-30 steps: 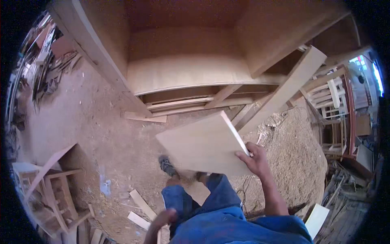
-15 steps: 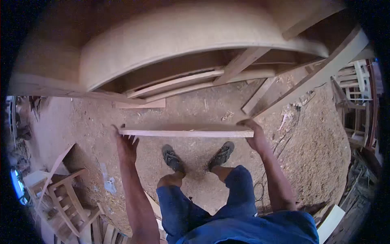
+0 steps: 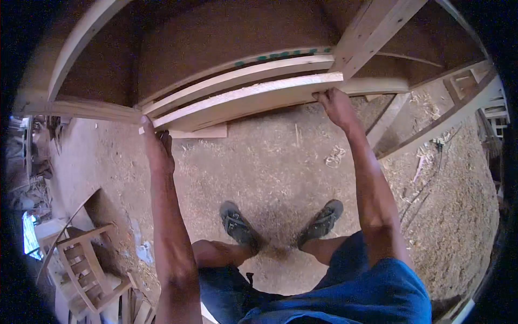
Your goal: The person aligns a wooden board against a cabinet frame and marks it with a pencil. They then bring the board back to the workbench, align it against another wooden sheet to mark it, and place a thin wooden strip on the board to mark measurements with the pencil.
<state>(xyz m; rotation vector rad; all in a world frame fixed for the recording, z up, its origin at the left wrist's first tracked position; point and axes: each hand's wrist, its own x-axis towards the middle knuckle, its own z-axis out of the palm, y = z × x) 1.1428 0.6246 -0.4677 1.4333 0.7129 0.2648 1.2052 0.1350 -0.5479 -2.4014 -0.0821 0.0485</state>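
Note:
A pale wooden board (image 3: 248,106) spans between my hands, its long edge facing up, right against the lower front of a large wooden furniture frame (image 3: 380,35). My left hand (image 3: 157,141) grips the board's left end, close to the frame's lower rail (image 3: 91,110). At the other end, my right hand (image 3: 334,106) is closed on the board near its right corner, fingers curled at its face. Just behind the board runs a parallel wooden slat (image 3: 243,78), with green marks (image 3: 280,55) on the panel edge beyond it.
Shavings and sawdust cover the floor (image 3: 259,162), with a large sawdust heap (image 3: 453,200) at right. A slatted wooden chair-like piece (image 3: 89,270) lies at lower left among offcuts. A slanting brace (image 3: 388,121) and a long beam (image 3: 437,121) reach out on the right. A cable (image 3: 426,183) crosses the floor.
Both hands have carried the board forward and up, from above the feet to the frame's front. The view has shifted, showing more of the frame's inside.

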